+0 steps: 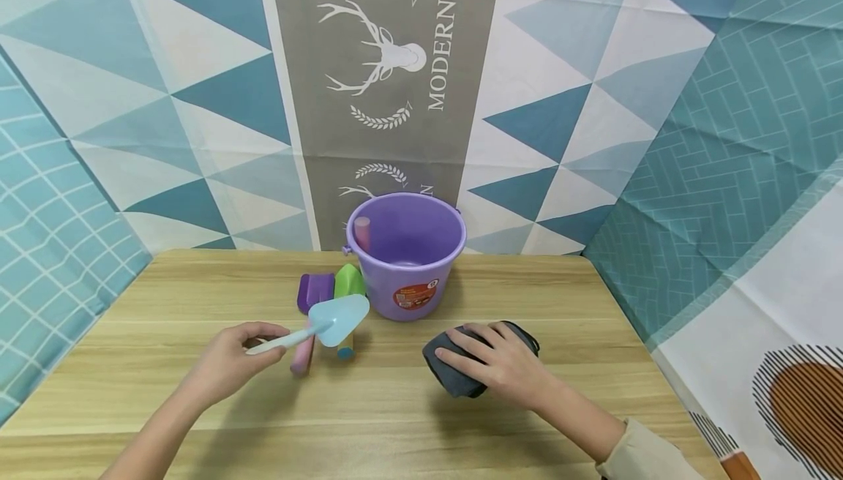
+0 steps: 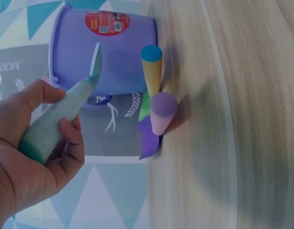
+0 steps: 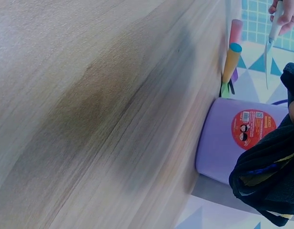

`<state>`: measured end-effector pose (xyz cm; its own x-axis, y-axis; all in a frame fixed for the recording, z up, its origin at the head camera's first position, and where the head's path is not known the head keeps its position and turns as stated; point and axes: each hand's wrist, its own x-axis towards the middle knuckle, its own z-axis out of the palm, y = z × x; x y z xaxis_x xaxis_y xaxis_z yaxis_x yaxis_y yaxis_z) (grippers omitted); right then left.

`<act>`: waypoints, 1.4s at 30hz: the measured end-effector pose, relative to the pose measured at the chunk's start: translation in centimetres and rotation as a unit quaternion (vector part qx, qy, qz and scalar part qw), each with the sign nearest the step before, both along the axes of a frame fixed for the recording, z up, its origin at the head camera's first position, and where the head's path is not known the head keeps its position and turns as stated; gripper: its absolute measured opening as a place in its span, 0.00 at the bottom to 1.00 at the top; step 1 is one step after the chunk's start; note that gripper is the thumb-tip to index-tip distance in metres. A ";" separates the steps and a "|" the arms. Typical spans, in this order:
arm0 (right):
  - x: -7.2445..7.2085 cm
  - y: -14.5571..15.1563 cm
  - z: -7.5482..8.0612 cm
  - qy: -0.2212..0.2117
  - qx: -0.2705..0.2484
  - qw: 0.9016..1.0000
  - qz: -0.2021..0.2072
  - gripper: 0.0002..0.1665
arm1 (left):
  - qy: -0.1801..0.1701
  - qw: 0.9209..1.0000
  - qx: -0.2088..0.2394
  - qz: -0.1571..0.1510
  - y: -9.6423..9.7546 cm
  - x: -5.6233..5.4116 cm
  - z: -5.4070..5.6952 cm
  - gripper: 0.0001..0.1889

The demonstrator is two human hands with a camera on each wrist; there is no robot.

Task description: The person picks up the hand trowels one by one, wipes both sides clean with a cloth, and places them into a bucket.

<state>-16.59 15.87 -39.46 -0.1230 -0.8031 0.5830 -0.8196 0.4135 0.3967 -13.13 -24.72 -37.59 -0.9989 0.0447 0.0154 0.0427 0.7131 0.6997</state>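
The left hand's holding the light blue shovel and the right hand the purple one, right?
No: the head view shows the right hand holding a dark cloth item, not the purple shovel. The left hand does hold the light blue shovel.

The shovel (image 1: 340, 319) is pale blue, the cloth (image 1: 448, 364) is dark grey, and the bucket (image 1: 388, 286) is purple. The far wall (image 1: 553, 118) has blue and white triangles.
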 end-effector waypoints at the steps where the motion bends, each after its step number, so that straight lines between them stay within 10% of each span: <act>1: 0.0 0.0 0.0 0.000 0.000 1.000 0.000 0.22 | 0.002 1.000 0.000 -0.003 0.1 0.0 0.0 0.16; 42: 0.1 -2.6 1.3 0.006 -0.027 1.000 0.012 0.21 | 0.043 0.992 0.023 -0.118 4.1 0.8 1.3 0.10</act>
<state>-16.51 13.30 -38.20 -0.0968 -0.7732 0.6267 -0.8252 0.4145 0.3838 -12.35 -20.62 -36.34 -0.9554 0.2753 0.1071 0.2659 0.6435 0.7178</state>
